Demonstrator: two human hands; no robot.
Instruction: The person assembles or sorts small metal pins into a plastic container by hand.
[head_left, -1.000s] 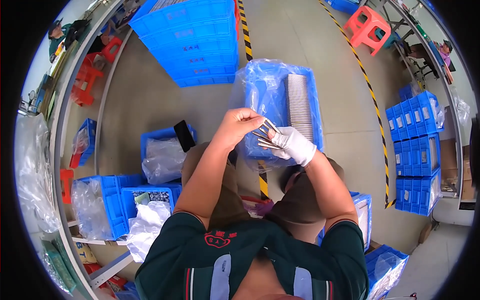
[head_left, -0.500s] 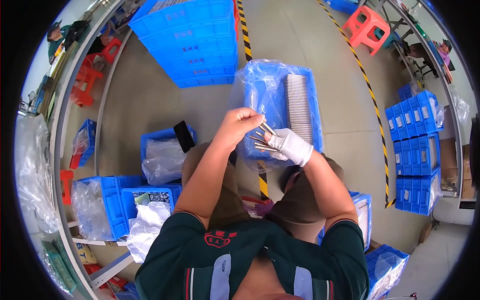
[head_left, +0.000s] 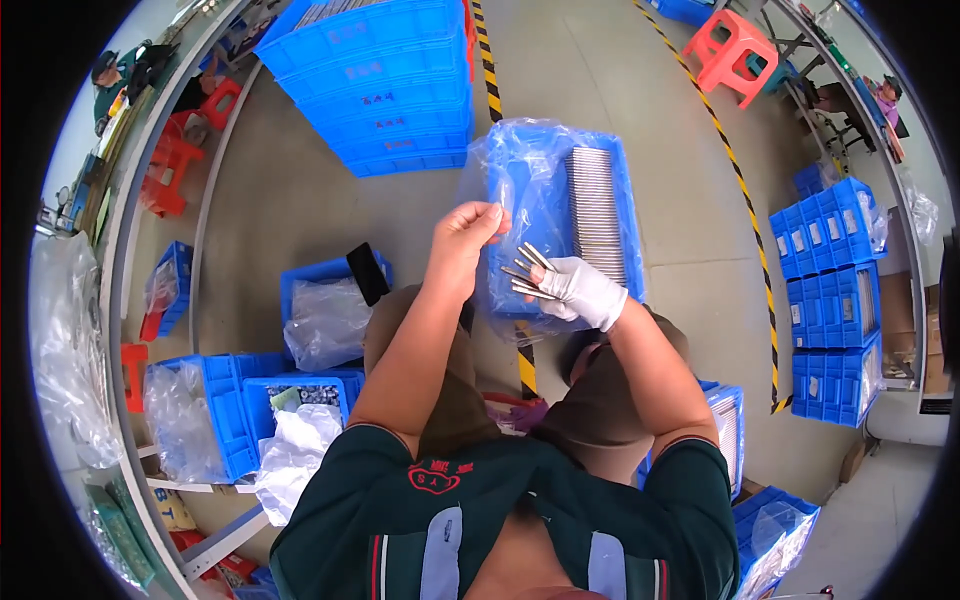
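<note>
My right hand (head_left: 588, 290), in a white glove, is closed around several thin metal rods (head_left: 530, 268), whose ends fan out toward the left. My bare left hand (head_left: 470, 232) is closed a short way up and left of those rods, thumb and fingers pressed together; what it pinches, if anything, is hidden. Both hands are over the near part of a blue crate (head_left: 632, 235). Along the crate's right side lies a neat row of similar metal rods (head_left: 592, 200). Crumpled clear plastic film (head_left: 515, 160) covers much of its left side.
A tall stack of blue crates (head_left: 400, 110) stands far left of the work crate. At left, a black phone (head_left: 367, 273) rests on a crate corner, near crates with plastic bags (head_left: 328, 325). More stacked crates (head_left: 830, 310) and a red stool (head_left: 730, 58) are at right.
My left hand has drawn back left and slightly up, away from the rods it was touching. My right hand stays nearly in place with its rods.
</note>
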